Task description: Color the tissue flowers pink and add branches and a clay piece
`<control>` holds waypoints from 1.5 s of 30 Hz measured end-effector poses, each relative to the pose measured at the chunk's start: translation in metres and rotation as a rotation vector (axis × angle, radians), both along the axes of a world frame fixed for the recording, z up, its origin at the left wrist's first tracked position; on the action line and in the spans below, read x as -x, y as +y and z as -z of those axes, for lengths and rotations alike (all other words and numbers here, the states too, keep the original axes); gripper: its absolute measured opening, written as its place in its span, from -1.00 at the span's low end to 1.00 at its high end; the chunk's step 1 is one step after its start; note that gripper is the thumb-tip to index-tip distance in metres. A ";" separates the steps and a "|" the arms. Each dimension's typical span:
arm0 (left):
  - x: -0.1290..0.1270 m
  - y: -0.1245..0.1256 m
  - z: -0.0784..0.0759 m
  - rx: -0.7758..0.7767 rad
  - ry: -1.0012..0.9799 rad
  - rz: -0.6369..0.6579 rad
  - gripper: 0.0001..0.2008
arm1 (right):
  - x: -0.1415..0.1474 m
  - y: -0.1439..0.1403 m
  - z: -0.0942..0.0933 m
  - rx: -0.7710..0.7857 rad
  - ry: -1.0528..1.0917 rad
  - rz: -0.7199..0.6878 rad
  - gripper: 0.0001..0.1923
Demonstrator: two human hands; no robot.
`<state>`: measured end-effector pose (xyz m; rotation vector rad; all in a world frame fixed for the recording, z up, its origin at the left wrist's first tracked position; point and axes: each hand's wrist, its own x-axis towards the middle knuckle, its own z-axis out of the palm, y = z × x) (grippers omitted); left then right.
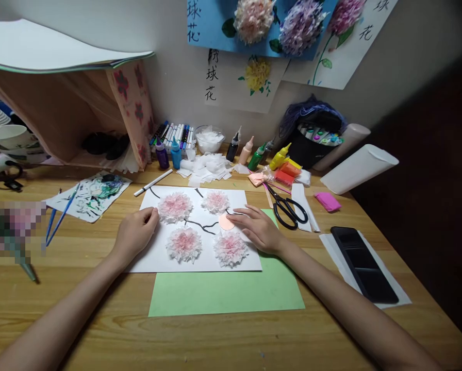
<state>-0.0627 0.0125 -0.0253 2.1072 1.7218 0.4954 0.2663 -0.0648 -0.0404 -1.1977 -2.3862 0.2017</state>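
— Where were your hands at that point?

— Your left hand (136, 232) lay loosely curled on the left edge of the white sheet (200, 260), fingers close together and holding nothing. Its fingertips touched the pink tissue flower (174, 206) nearest the sheet's far left corner. I judged you were pinning the paper so it couldn't slide on the wooden desk (99, 330).

— And the right?

— Your right hand (259, 228) rested flat near the sheet's right edge, fingers stretched out and narrow. The fingertips pressed on a small peach paper disc (226, 222), which sat between the two right-hand flowers, beside the black drawn branch (200, 225). It looked like you were pressing the disc down, not gripping it.

— Why the green sheet (231, 291) underneath?

— It lay under the white sheet's near edge and reached toward the desk's front edge, probably as a backing.

— What else was close?

— The black scissors (287, 208) lay just right of your right hand, blades closed. The paint bottles (250, 152) and marker pens (175, 135) stood along the desk's back edge against the wall, clear of the flowers. A black phone (364, 263) lay near the right edge.
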 end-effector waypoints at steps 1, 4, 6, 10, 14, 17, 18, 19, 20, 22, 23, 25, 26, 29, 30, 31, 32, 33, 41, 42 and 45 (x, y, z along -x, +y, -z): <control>0.000 0.000 0.000 -0.007 -0.004 0.001 -0.62 | 0.001 0.000 -0.001 0.015 -0.009 0.009 -0.58; 0.001 -0.001 0.002 0.005 -0.068 -0.006 -0.63 | 0.002 0.003 -0.002 0.049 -0.035 0.068 -0.58; 0.002 -0.001 0.003 0.030 -0.152 -0.027 -0.63 | 0.002 0.008 -0.002 0.069 -0.062 0.091 -0.57; 0.002 0.000 0.004 0.007 -0.217 -0.055 -0.62 | -0.002 0.019 -0.003 0.077 -0.036 0.048 -0.54; 0.002 0.001 0.005 -0.013 -0.197 -0.034 -0.62 | -0.002 0.024 -0.006 0.123 -0.046 -0.074 -0.52; 0.002 0.001 0.005 -0.013 -0.188 -0.019 -0.62 | 0.001 0.025 -0.007 0.141 -0.070 -0.071 -0.56; 0.002 0.000 0.005 -0.020 -0.190 -0.016 -0.62 | 0.001 0.025 -0.007 0.132 -0.062 -0.064 -0.57; 0.002 0.000 0.005 -0.028 -0.196 -0.017 -0.62 | 0.002 0.026 -0.006 0.117 -0.048 -0.060 -0.57; 0.002 0.000 0.005 -0.037 -0.206 -0.023 -0.62 | 0.002 0.027 -0.005 0.101 -0.034 -0.057 -0.57; 0.002 0.000 0.004 -0.038 -0.224 -0.034 -0.62 | 0.002 0.028 -0.003 0.091 -0.020 -0.051 -0.57; 0.002 -0.001 0.003 -0.033 -0.227 -0.037 -0.62 | 0.002 0.028 -0.003 0.099 -0.022 -0.047 -0.57; 0.002 -0.001 0.003 -0.021 -0.217 -0.037 -0.62 | 0.002 0.029 -0.002 0.121 -0.023 -0.028 -0.59; 0.002 -0.001 0.003 -0.017 -0.206 -0.036 -0.62 | 0.002 0.029 -0.002 0.127 -0.020 -0.018 -0.59; 0.001 -0.002 0.003 -0.010 -0.178 -0.036 -0.64 | 0.002 0.029 -0.002 0.112 0.010 -0.012 -0.59; 0.001 -0.002 0.003 -0.003 -0.175 -0.036 -0.64 | 0.002 0.029 -0.002 0.103 0.024 -0.013 -0.59; 0.001 -0.001 0.003 0.006 -0.174 -0.035 -0.64 | 0.002 0.029 -0.002 0.098 0.037 -0.009 -0.59; 0.001 -0.001 0.004 0.014 -0.172 -0.035 -0.64 | 0.002 0.029 -0.002 0.097 0.047 -0.001 -0.59; 0.001 -0.001 0.003 0.019 -0.169 -0.035 -0.64 | 0.001 0.029 -0.002 0.100 0.053 0.010 -0.59; 0.001 -0.001 0.003 -0.012 -0.143 -0.026 -0.63 | 0.000 0.029 -0.001 0.080 0.068 0.043 -0.61; 0.002 -0.001 0.004 -0.012 -0.139 -0.025 -0.63 | 0.000 0.029 -0.001 0.078 0.071 0.049 -0.62; 0.002 -0.001 0.004 -0.011 -0.132 -0.019 -0.62 | -0.001 0.028 0.000 0.065 0.079 0.050 -0.63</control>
